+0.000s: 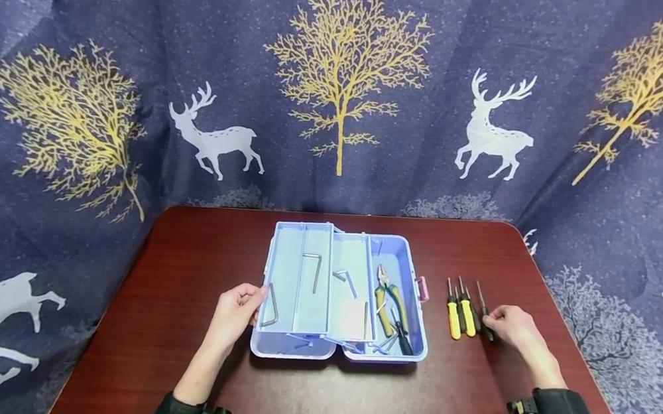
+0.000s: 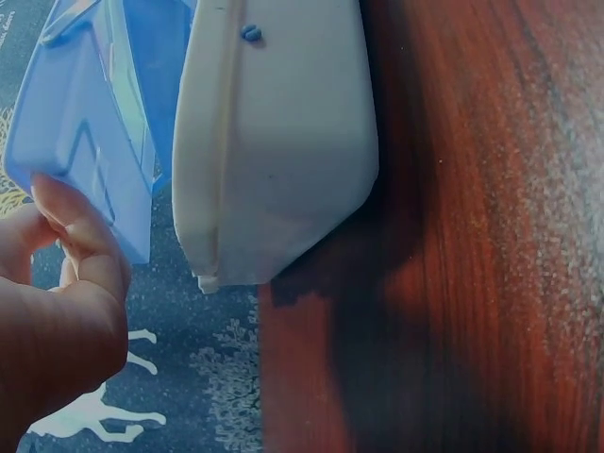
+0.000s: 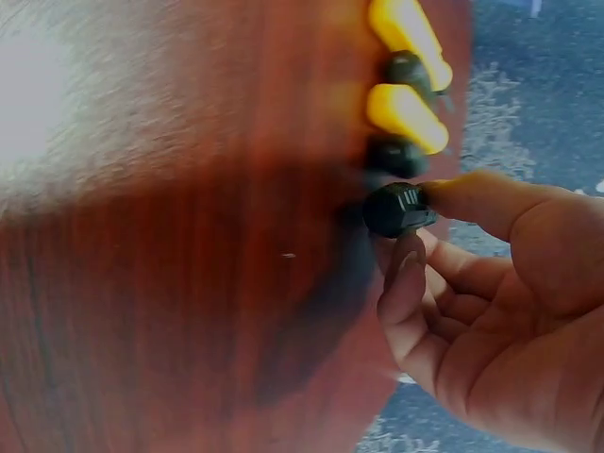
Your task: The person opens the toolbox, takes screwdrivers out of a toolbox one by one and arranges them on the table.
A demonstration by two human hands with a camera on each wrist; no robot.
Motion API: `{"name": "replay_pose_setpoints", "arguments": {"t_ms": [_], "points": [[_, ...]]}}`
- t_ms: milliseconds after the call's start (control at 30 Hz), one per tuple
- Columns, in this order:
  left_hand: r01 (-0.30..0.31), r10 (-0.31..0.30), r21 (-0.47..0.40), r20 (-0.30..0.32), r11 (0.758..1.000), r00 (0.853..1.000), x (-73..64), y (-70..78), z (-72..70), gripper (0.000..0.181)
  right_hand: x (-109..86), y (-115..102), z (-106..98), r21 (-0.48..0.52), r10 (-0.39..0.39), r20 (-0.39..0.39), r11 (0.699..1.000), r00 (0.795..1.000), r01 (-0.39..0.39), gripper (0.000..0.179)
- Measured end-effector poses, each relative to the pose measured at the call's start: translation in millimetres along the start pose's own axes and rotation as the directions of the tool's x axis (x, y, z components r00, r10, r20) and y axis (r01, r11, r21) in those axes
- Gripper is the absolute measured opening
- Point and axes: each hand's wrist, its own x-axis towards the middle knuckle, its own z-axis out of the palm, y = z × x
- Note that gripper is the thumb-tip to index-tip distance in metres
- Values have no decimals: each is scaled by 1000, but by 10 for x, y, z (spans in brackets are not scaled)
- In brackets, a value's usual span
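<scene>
My left hand (image 1: 236, 308) pinches the left edge of the raised blue upper tray (image 1: 287, 256) of an opened toolbox (image 1: 403, 257). In the left wrist view, thumb and fingers hold the tray's corner (image 2: 80, 104) beside the box's pale outer wall (image 2: 293, 123). Over on the right, my right hand (image 1: 512, 324) pinches a screwdriver with a black handle (image 3: 392, 209) between thumb and fingers. It is the rightmost in a row of screwdrivers, beside yellow-handled ones (image 1: 454, 320) and other black-handled ones. L-shaped hex keys (image 1: 317, 273) lie in the trays.
Pliers with yellow-green handles (image 1: 381, 310) and a black-handled tool (image 1: 405, 343) lie in the box's deep right compartment, among small metal pieces. A pink latch (image 1: 422, 289) sticks out on the right side. The brown table (image 1: 201, 248) ends at a printed curtain (image 1: 368, 197).
</scene>
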Motion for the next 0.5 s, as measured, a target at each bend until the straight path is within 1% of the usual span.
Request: {"name": "replay_pose_setpoints", "arguments": {"t_ms": [267,500], "points": [[13,-13,21,-10,1000,1000,-18,-8,-9,23,81,29,85,8,14,-47,1000,999,-14,26],[8,-8,20,-7,1000,1000,-1,-18,1,23,81,7,121,34,33,-70,999,997,-31,27]]}}
